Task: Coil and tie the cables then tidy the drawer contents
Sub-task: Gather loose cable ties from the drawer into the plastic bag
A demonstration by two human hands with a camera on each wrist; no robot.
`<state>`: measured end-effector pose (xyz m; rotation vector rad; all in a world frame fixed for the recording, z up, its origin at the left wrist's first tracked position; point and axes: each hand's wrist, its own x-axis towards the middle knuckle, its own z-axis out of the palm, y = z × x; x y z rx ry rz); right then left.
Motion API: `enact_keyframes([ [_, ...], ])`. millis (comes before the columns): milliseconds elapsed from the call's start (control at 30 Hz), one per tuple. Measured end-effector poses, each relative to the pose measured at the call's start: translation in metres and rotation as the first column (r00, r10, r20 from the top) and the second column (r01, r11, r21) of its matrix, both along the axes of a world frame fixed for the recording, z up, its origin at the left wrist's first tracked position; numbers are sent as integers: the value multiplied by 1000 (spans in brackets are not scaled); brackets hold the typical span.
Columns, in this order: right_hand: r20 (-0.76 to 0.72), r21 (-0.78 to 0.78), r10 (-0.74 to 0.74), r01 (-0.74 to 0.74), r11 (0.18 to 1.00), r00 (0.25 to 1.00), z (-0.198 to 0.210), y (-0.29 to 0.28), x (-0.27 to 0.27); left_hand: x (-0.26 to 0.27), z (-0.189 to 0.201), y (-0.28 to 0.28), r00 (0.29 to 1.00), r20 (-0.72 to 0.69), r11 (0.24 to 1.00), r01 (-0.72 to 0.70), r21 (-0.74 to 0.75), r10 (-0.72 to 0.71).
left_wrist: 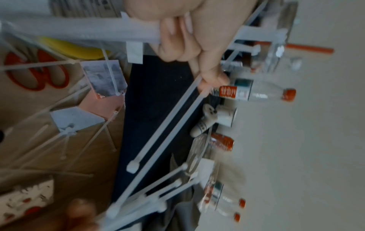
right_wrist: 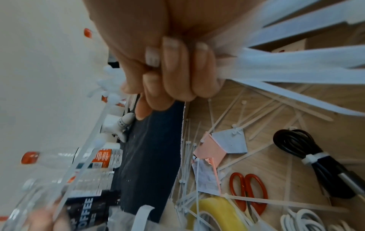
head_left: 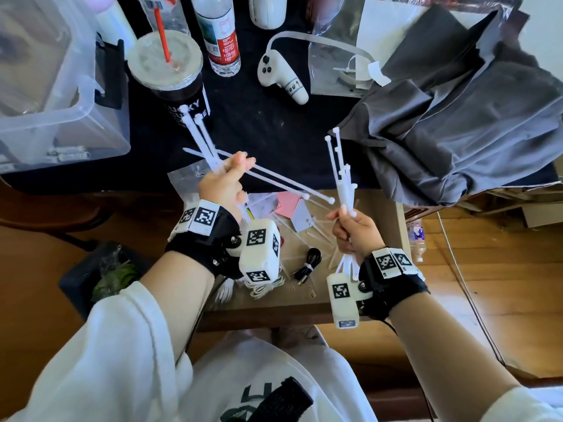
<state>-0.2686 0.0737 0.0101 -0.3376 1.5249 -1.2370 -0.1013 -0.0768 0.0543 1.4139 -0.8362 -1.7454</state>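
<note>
My left hand is raised over the open drawer and grips several white zip ties that splay out; two of them point right. In the left wrist view the fingers curl round these ties. To the right, my right hand grips an upright bundle of zip ties, seen close in the right wrist view with the fingers curled round it. A black cable, coiled and tied, lies in the drawer beside a coiled white cable.
Loose zip ties, red scissors, pink and grey cards and a yellow tape roll lie in the drawer. On the black-covered table stand a coffee cup, a water bottle, a white controller, a clear bin and grey cloth.
</note>
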Motion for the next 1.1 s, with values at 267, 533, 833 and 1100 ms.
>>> enact_keyframes([
  [267,62,-141,-58,67,988,996,17,-16,8,-15,-4,12,994,-103,993,36,109,-25],
  [533,68,-190,-309,316,929,949,30,-31,4,-24,-14,32,962,-20,935,268,233,-271],
  [833,63,-149,-345,351,925,936,41,-29,-29,1,-20,19,969,105,944,191,268,-225],
  [1100,-191,-56,37,-49,997,981,58,-49,-11,-15,-4,23,860,72,862,498,94,-504],
])
